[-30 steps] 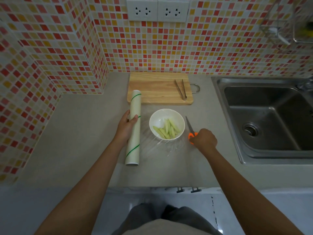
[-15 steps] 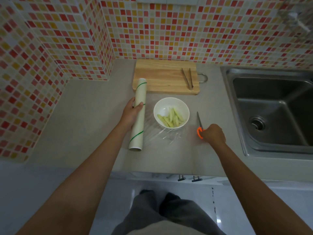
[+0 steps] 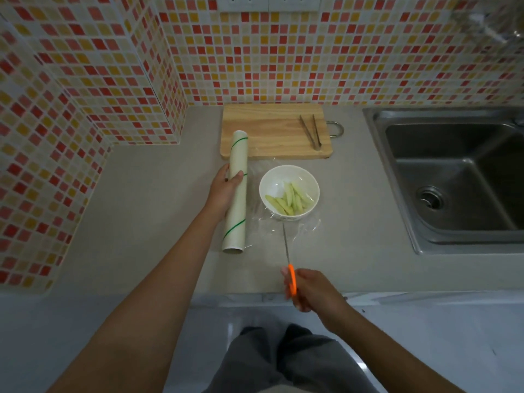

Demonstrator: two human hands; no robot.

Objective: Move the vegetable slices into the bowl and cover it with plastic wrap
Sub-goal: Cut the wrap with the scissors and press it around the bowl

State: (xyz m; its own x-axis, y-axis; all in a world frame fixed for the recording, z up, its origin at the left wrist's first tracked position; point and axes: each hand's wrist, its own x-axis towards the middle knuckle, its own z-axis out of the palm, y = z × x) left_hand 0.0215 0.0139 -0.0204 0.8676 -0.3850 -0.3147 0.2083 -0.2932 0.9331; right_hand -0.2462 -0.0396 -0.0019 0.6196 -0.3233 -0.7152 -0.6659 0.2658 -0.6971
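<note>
So slices point(image 3: 289, 200) already in bowl point(image 3: 289, 173), w/ wrap sheet point(image 3: 295, 226) drawn over it from the roll point(image 3: 236, 191) just left of bowl. Left hand point(image 3: 224, 188) grips roll; right hand point(image 3: 309, 289) holds scissors point(image 3: 288, 260) near side of bowl, blades pointing at film. Left, prob.: cut sheet free, tuck edges round rim.

Scissors picked up
Right hand point(image 3: 312, 290) lifted the scissors point(image 3: 289, 262) off the counter point(image 3: 158, 211), pulled them toward the front edge, blades pointing at the bowl point(image 3: 289, 192).
</note>
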